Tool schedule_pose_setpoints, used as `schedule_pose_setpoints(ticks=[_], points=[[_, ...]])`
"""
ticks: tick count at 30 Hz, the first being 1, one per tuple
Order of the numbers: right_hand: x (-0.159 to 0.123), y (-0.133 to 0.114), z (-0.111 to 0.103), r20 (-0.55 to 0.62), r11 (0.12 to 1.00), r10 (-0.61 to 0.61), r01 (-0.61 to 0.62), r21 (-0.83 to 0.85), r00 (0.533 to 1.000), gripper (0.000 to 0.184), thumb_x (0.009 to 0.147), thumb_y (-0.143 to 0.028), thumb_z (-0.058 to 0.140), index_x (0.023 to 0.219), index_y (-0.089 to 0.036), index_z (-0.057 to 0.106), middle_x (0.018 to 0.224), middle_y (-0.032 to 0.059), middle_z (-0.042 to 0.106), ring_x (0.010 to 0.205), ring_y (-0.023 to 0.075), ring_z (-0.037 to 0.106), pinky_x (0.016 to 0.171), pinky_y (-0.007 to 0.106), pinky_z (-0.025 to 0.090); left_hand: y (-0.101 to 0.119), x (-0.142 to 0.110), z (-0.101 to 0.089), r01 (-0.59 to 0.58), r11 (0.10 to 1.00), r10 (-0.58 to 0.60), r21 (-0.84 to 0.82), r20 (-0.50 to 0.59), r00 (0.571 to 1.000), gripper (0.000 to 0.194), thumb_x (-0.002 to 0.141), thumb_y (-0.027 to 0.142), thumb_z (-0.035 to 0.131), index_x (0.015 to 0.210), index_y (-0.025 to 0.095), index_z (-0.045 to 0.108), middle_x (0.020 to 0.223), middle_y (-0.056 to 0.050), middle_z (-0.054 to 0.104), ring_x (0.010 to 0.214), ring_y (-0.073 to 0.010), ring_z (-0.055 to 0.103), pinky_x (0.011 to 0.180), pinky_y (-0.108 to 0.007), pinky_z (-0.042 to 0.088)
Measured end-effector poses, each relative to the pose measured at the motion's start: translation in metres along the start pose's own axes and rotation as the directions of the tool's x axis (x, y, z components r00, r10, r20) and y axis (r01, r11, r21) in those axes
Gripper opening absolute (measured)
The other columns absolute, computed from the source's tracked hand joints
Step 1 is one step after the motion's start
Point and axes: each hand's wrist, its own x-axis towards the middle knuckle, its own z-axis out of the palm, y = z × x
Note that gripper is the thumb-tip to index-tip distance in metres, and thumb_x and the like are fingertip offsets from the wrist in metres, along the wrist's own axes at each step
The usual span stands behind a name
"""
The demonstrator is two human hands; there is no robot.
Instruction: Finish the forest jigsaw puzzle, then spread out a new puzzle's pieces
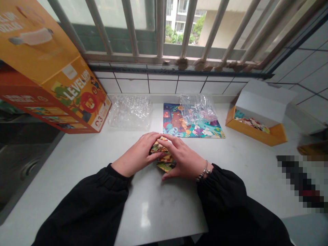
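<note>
My left hand (138, 155) and right hand (180, 159) both clasp a small stack of puzzle pieces (164, 159) from either side, resting on the white tabletop (153, 205) near its middle. Just behind lies a finished puzzle picture (179, 123) (partly under a clear plastic wrap (198, 107)). An open orange box (256, 126) stands to the right.

The counter (84, 153) is smooth, pale stone with a soft sheen. Both sleeves (92, 205) are matt black cloth. The puzzle pieces (164, 158) and the finished puzzle (179, 124) look like printed card, slightly glossy. Two bags (130, 111) are clear, crinkled plastic. The big box (64, 85) and small box (256, 131) are glossy printed cardboard. The wall tiles (161, 85) are glazed; the window bars (130, 27) are painted metal, rusty at the base. The bracelet (204, 171) is shiny metal.
</note>
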Motion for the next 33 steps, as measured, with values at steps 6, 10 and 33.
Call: schedule_pose_setpoints(ticks=[6,10,33], points=[[-0.012,-0.008,-0.005,0.051,0.990,0.133,-0.130,-0.055,0.990,0.152,0.062,-0.064,0.106,0.180,-0.026,0.019,0.176,0.0250,0.039,0.164,0.0442,0.040,0.133,0.065,0.040,0.001,-0.001,-0.003,0.023,1.000,-0.023,0.012,-0.028,0.999,0.060,0.099,0.049,0.082,0.150,0.025,0.060,0.151,-0.014,0.065,0.141,-0.0338,0.061,0.124,-0.055,0.049],[-0.015,-0.012,-0.006,0.046,0.969,0.235,-0.230,-0.092,0.971,0.125,0.077,-0.051,0.100,0.177,-0.025,0.029,0.168,0.0223,0.050,0.158,0.0411,0.048,0.130,0.063,0.045,0.001,-0.002,-0.005,0.018,0.993,-0.016,0.115,-0.018,1.000,0.074,0.096,0.057,0.086,0.156,0.024,0.059,0.151,-0.014,0.064,0.140,-0.0344,0.059,0.123,-0.053,0.049],[-0.007,-0.015,0.007,-0.121,0.957,0.191,-0.212,-0.200,0.974,0.091,0.104,-0.053,0.073,0.178,-0.020,0.031,0.180,0.0192,0.040,0.168,0.0376,0.036,0.137,0.066,0.031,0.000,-0.005,0.002,0.052,0.983,-0.057,0.177,0.020,0.998,0.072,0.111,0.068,0.053,0.168,0.025,0.047,0.172,-0.017,0.049,0.161,-0.0369,0.045,0.137,-0.068,0.024]])
